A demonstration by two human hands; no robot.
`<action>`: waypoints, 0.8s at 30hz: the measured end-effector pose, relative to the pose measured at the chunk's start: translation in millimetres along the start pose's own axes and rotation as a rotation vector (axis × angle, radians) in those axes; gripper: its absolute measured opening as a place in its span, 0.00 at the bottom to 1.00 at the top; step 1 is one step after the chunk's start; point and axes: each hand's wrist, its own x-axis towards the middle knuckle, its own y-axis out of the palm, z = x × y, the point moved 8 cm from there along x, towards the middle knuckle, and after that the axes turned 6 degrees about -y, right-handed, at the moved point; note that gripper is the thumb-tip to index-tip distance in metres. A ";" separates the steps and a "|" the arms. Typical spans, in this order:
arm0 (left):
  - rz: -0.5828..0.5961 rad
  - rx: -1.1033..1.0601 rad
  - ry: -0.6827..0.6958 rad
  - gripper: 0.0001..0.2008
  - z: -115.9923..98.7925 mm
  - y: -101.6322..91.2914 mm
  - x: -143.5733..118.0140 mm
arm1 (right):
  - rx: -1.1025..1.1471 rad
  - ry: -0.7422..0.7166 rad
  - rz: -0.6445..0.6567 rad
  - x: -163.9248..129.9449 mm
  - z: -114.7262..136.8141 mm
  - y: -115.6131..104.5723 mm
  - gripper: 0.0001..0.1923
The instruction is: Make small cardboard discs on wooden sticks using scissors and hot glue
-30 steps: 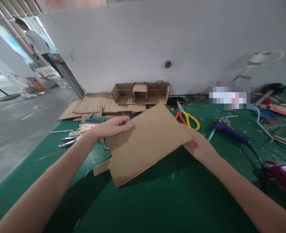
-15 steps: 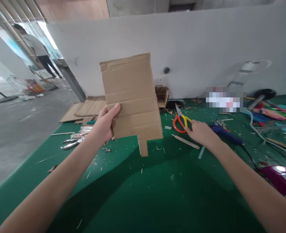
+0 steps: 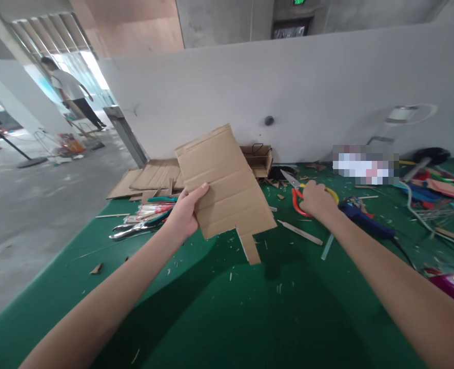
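My left hand point(image 3: 184, 212) grips the left edge of a brown cardboard piece point(image 3: 227, 184), thumb on its near face. The cardboard is held up tilted over the green table and has a narrow tab point(image 3: 250, 246) at its lower edge. My right hand point(image 3: 317, 200) is closed over the handles of a pair of scissors point(image 3: 296, 202), one handle red and the other yellow. Their blades point to the back left, and my fingers hide part of the handles. Just in front of the scissors lies a pale pen-like stick point(image 3: 299, 232).
Pliers point(image 3: 142, 225) and flat cardboard sheets point(image 3: 157, 171) lie at the left. A cardboard box point(image 3: 263, 161) stands against the white partition point(image 3: 211, 92). To the right are a blue glue gun point(image 3: 367, 220) with a cord and coloured scraps. A person point(image 3: 71, 89) stands far left.
The cardboard has come down and tilted, its tab swinging right. My right hand has moved from the yellow handle's edge onto both handles, and the scissors have turned slightly. The view has shifted.
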 end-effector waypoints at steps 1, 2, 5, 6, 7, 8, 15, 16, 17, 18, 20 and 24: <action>0.006 -0.020 0.008 0.16 0.8 0.5 0.7 | -0.002 0.034 -0.029 -3.6 -7.0 -8.5 0.22; 0.010 -0.044 0.015 0.16 1.3 0.4 1.8 | 0.006 0.063 -0.046 -8.4 -14.4 -16.1 0.23; -0.014 -0.122 0.014 0.14 2.7 -4.5 7.3 | 0.206 0.134 -0.060 -29.5 -36.0 -28.4 0.28; -0.028 -0.146 0.004 0.13 3.6 -7.2 9.4 | 0.310 0.128 -0.021 -37.9 -39.0 -25.6 0.27; -0.040 -0.166 -0.006 0.12 4.4 -9.7 11.4 | 0.436 0.084 0.031 -46.7 -37.5 -20.5 0.24; -0.048 -0.181 -0.013 0.11 5.1 -11.9 13.4 | 0.567 0.083 0.124 -57.5 -36.5 -10.6 0.22; -0.183 -0.252 0.009 0.07 7.6 -28.8 23.3 | 0.925 -0.149 0.452 -126.3 -2.7 0.7 0.23; -0.204 -0.266 0.014 0.07 6.9 -31.2 24.3 | 0.925 -0.185 0.466 -132.2 1.7 -5.9 0.22; -0.216 -0.284 0.020 0.06 5.5 -33.0 25.3 | 0.885 -0.230 0.499 -138.0 6.9 -11.5 0.22; -0.223 -0.305 0.028 0.06 3.5 -34.5 26.1 | 0.819 -0.251 0.538 -143.0 10.6 -15.4 0.22; -0.209 -0.345 0.045 0.06 -1.7 -35.2 27.1 | 0.704 -0.298 0.564 -148.4 18.3 -24.4 0.22; -0.132 -0.353 0.071 0.06 -9.4 -28.9 25.9 | 0.642 -0.381 0.535 -151.7 35.6 -37.1 0.21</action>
